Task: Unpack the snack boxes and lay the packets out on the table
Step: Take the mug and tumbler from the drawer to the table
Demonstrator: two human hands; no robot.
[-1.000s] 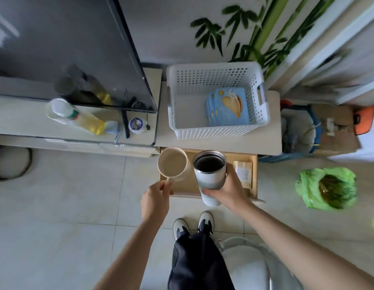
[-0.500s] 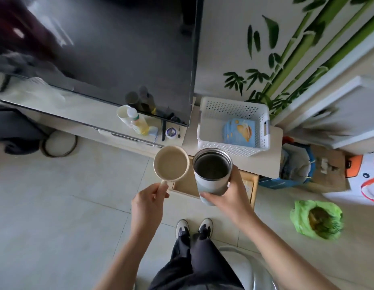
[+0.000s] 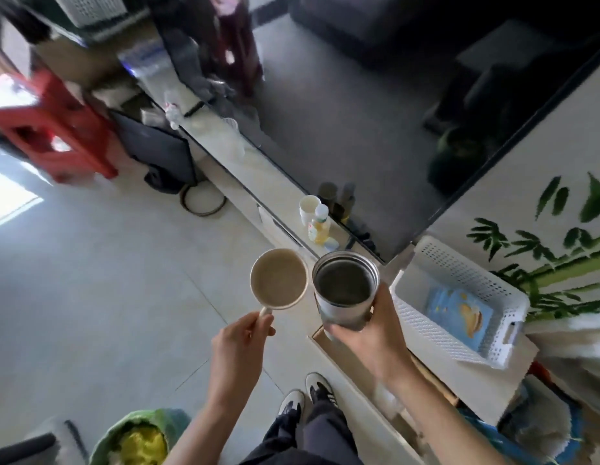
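Observation:
My left hand [image 3: 240, 342] pinches the handle of a beige mug [image 3: 279, 278] and holds it upright in front of me. My right hand [image 3: 375, 333] grips a steel tumbler [image 3: 345, 290] from the side, right beside the mug. Both cups hang in the air above the floor and the cabinet's edge. To the right, a white perforated basket [image 3: 459, 273] stands on the low cabinet top [image 3: 486, 384] with blue snack packets [image 3: 459, 310] inside it.
A large dark TV [image 3: 375, 112] stands on the long low cabinet, with a yellow drink bottle [image 3: 319, 226] and a white cup [image 3: 308, 208] in front of it. A red stool [image 3: 53, 129] stands at far left. A green bag [image 3: 137, 437] lies on the tiled floor.
The view has swung to the left, so the basket and cabinet now sit at the right. Both hands keep the same hold on the mug and the tumbler.

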